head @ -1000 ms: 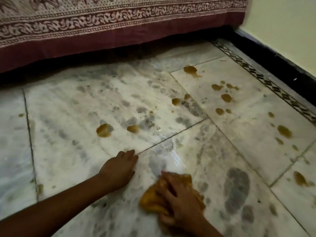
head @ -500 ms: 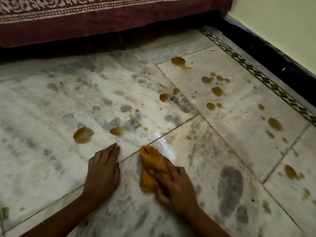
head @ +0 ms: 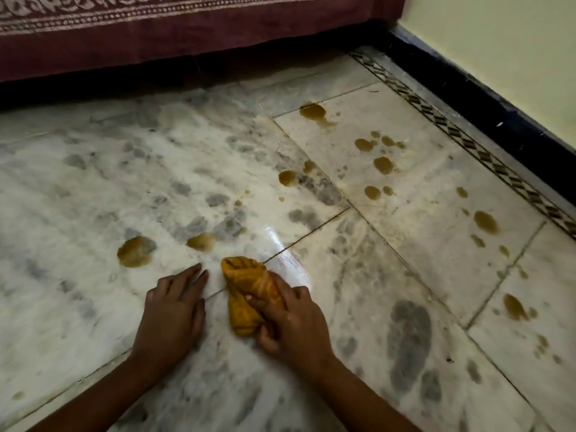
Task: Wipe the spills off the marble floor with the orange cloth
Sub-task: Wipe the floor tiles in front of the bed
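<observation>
Risk 1: we reckoned the cloth could smear instead of lift, b/c it was a small wad & there were lots of brown spills around.
Risk 2: a wet sheen lay on the floor just ahead of the cloth; our left hand, flat w/ fingers straight & close together, propped us right beside it. Could've skidded if it strayed onto the wet.
Risk 3: drops near the patterned border & dark skirting sat well apart from us; a long reach might've dragged a forearm thru spills. Our guess only.
Cloth look: orange, bunched into a rough cone, creased, w/ paler stripe marks; soft-looking, prob. damp, tho we couldn't tell for sure.
Cloth spot: on the floor across a tile joint, tip pointing twd the two nearest spills, not touching either.
Right hand: clamped on the cloth's near end, fingers curled over it, pressing down.
Progress: early, we judged; most spills untouched.
</observation>
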`<action>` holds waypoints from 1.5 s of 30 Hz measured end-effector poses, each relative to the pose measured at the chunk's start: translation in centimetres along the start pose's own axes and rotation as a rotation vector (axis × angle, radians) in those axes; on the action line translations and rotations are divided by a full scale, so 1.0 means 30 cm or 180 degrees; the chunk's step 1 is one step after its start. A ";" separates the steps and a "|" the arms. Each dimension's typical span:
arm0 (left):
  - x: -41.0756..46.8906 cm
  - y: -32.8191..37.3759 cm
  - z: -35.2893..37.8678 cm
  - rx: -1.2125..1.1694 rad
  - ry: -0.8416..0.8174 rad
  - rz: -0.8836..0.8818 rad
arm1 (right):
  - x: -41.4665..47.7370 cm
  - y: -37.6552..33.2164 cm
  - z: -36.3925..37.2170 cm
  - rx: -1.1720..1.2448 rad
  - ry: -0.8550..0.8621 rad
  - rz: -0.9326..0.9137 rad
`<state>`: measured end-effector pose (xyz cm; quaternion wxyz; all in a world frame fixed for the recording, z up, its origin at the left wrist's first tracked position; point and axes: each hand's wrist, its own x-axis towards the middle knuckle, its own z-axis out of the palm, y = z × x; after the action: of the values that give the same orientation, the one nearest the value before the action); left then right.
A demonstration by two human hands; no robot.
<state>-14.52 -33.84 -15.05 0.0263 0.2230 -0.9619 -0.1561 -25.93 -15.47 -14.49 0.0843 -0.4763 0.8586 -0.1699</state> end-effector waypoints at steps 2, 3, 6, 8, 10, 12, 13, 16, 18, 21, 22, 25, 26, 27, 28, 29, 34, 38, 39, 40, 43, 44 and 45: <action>0.005 -0.005 0.010 0.0151 0.0050 0.0110 | -0.001 0.091 -0.037 -0.0185 0.0161 0.0098; 0.009 -0.008 0.010 0.0162 0.0066 0.0119 | -0.001 0.159 -0.062 -0.0276 0.0280 0.0406; 0.020 -0.011 0.007 0.0150 0.0094 0.0170 | -0.080 0.403 -0.153 -0.0498 0.0768 0.1906; 0.019 -0.010 0.001 0.0150 0.0115 0.0148 | -0.146 0.526 -0.229 -0.0265 0.1135 0.2941; 0.016 0.004 0.004 0.0132 0.0171 0.0103 | -0.125 0.558 -0.271 -0.0104 0.1258 0.3717; 0.007 0.029 0.018 0.0161 0.0195 0.0043 | -0.015 0.498 -0.252 -0.0195 0.1190 0.3776; 0.004 0.040 0.020 0.0155 0.0178 -0.0015 | 0.050 0.438 -0.223 -0.0155 0.1180 0.3496; -0.001 0.038 0.018 0.0200 0.0124 -0.0104 | 0.176 0.158 -0.091 0.0051 0.0826 0.2138; -0.002 0.011 0.009 0.0162 0.0126 -0.0239 | 0.171 -0.029 -0.011 -0.0094 0.0331 0.0896; -0.012 -0.020 0.006 0.0049 0.0242 -0.0446 | 0.141 -0.072 0.017 -0.0188 -0.0029 -0.0087; -0.017 -0.024 0.009 0.0059 0.0274 -0.0418 | 0.162 -0.023 -0.002 -0.0196 0.0004 -0.0069; -0.027 -0.035 0.007 0.0104 0.0284 -0.0273 | 0.180 0.232 -0.089 -0.0255 0.0178 0.1129; -0.025 -0.040 0.006 0.0120 0.0285 -0.0232 | 0.163 0.343 -0.131 -0.0344 0.0393 0.1655; -0.025 -0.043 0.008 0.0122 0.0298 -0.0216 | 0.135 0.445 -0.189 -0.0336 0.0644 0.2183; -0.023 -0.048 0.006 0.0100 0.0337 -0.0232 | 0.114 0.519 -0.239 -0.0255 0.0830 0.2637; -0.020 -0.046 0.006 0.0041 0.0365 -0.0265 | 0.099 0.565 -0.282 -0.0127 0.0848 0.3040; -0.029 -0.006 0.029 -0.0149 0.0429 -0.0554 | 0.256 0.397 -0.223 -0.0440 0.0450 0.2602; -0.022 -0.026 0.019 -0.0183 0.0472 -0.0468 | 0.210 -0.005 -0.040 -0.0483 -0.0153 0.0589; -0.022 -0.032 0.018 -0.0175 0.0484 -0.0422 | 0.157 -0.068 -0.014 -0.0455 -0.0208 0.0173; -0.024 -0.038 0.018 -0.0177 0.0481 -0.0395 | 0.105 -0.101 -0.002 -0.0237 -0.0402 -0.0027; -0.031 -0.046 0.020 -0.0151 0.0409 -0.0347 | 0.068 -0.017 -0.013 -0.0105 -0.0369 -0.0188; -0.032 -0.049 0.021 -0.0132 0.0373 -0.0323 | 0.091 0.050 -0.035 -0.0171 -0.0175 0.0050; -0.035 -0.056 0.019 -0.0121 0.0341 -0.0295 | 0.113 0.133 -0.065 -0.0233 -0.0012 0.0441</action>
<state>-12.94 -34.65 -16.09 0.0747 0.2747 -0.9446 -0.1633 -31.48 -15.97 -14.10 0.0800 -0.4189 0.8949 -0.1313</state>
